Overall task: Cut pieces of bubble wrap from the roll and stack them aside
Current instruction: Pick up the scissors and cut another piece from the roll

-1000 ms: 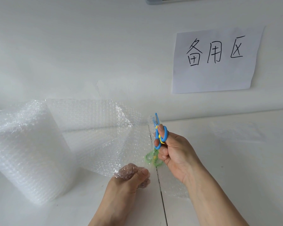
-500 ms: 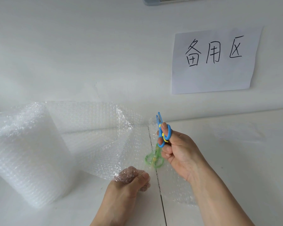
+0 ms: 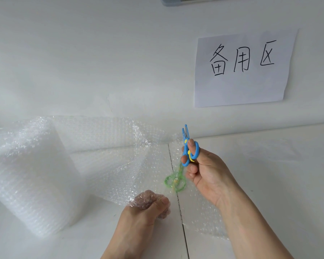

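The right hand (image 3: 204, 171) has its fingers through the loops of the blue scissors (image 3: 188, 146), tips up and blades nearly closed. The left hand (image 3: 148, 206) pinches the near edge of the loose sheet (image 3: 120, 165) and lifts it. This sheet is joined to the big roll (image 3: 26, 174) lying on the left of the tabletop (image 3: 269, 184). Green scissors (image 3: 176, 182) lie under the wrap. I think this cut has not started. A faint clear piece (image 3: 269, 148) may lie on the right, but I cannot be sure.
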`<state>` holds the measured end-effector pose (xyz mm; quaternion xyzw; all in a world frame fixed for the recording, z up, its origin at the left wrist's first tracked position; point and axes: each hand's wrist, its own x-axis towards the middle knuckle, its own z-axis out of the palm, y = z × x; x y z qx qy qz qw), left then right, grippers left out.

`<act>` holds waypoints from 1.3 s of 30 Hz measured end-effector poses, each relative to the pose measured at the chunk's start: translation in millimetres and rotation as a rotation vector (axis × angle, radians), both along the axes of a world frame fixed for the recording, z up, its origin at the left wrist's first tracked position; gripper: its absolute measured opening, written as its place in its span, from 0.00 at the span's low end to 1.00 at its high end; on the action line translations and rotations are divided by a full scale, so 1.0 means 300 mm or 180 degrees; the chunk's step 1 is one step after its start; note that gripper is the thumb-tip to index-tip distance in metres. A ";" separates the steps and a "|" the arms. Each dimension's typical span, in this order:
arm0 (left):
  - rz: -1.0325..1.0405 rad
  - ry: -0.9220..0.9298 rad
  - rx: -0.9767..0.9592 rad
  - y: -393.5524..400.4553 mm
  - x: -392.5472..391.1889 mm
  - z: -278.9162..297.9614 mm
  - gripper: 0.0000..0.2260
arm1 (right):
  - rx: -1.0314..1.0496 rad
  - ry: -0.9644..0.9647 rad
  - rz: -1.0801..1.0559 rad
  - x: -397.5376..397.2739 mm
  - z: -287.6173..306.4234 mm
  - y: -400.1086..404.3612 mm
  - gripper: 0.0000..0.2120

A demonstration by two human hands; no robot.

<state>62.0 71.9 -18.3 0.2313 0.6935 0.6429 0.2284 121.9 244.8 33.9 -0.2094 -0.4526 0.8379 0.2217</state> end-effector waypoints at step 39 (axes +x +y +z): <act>0.0222 -0.0077 -0.0319 -0.049 0.013 0.052 0.10 | -0.0134 0.0071 0.0330 0.039 -0.016 0.040 0.16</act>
